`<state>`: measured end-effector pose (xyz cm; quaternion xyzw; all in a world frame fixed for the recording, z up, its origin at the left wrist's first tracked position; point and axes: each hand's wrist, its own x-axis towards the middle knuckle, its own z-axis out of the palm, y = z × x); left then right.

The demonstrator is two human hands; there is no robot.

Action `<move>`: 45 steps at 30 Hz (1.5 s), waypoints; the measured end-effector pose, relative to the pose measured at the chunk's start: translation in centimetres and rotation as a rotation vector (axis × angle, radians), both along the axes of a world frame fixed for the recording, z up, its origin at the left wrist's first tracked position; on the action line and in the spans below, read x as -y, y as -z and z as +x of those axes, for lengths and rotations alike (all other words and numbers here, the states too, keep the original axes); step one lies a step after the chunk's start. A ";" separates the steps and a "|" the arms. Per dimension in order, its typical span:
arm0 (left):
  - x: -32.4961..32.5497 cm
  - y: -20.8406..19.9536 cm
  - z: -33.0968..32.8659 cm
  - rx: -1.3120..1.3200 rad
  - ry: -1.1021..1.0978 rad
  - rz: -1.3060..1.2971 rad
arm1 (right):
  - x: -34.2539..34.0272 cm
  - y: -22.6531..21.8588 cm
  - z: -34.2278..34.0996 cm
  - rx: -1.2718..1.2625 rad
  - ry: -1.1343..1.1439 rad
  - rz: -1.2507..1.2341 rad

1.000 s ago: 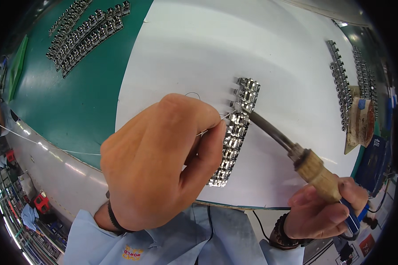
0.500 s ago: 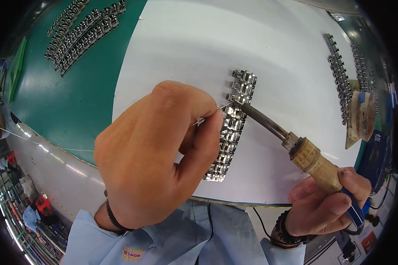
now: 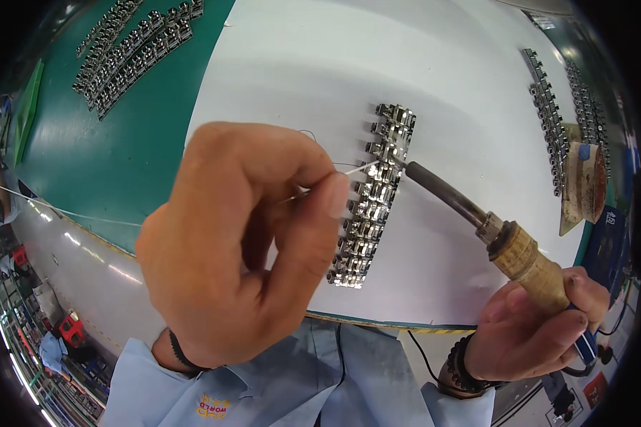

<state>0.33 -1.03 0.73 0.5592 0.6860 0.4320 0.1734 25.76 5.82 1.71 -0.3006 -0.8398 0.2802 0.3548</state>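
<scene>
My left hand (image 3: 242, 242) pinches a thin solder wire (image 3: 356, 169) between thumb and forefinger. The wire's end reaches to the upper part of a strip of small shiny metal connectors (image 3: 367, 220), which lies lengthwise on a white sheet. In my right hand (image 3: 530, 331) is a soldering iron (image 3: 523, 260), closed round its wooden and blue handle. The iron's dark shaft slants up to the left, its tip at the strip close to the wire's end; whether the tip touches metal I cannot tell.
More connector strips lie on the green mat (image 3: 135, 142) at far left and others (image 3: 548, 121) along the right side. A round, worn iron rest (image 3: 584, 181) and a dark blue box (image 3: 609, 242) stand at the right. The white sheet (image 3: 292, 64) covers the middle.
My left hand has drawn back slightly left, showing more wire. The soldering iron and my right hand have shifted to the right, the tip moving toward the strip's right edge.
</scene>
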 end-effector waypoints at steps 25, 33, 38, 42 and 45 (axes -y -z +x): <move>0.6 0.8 -0.6 0.053 -0.020 0.172 | -1.0 1.0 -0.6 -0.162 0.184 -0.034; 0.7 0.8 -0.7 0.145 -0.037 0.145 | -0.9 1.2 -0.8 -0.177 0.200 -0.048; 0.3 1.2 -1.7 0.027 0.068 0.193 | -0.5 1.1 -0.7 -0.201 0.221 -0.046; 0.5 1.3 -1.4 0.064 0.041 0.165 | 0.4 1.2 -0.9 -0.254 0.278 -0.032; 0.7 1.1 -0.8 0.124 0.000 0.130 | 1.5 1.7 -1.3 -0.108 0.436 0.158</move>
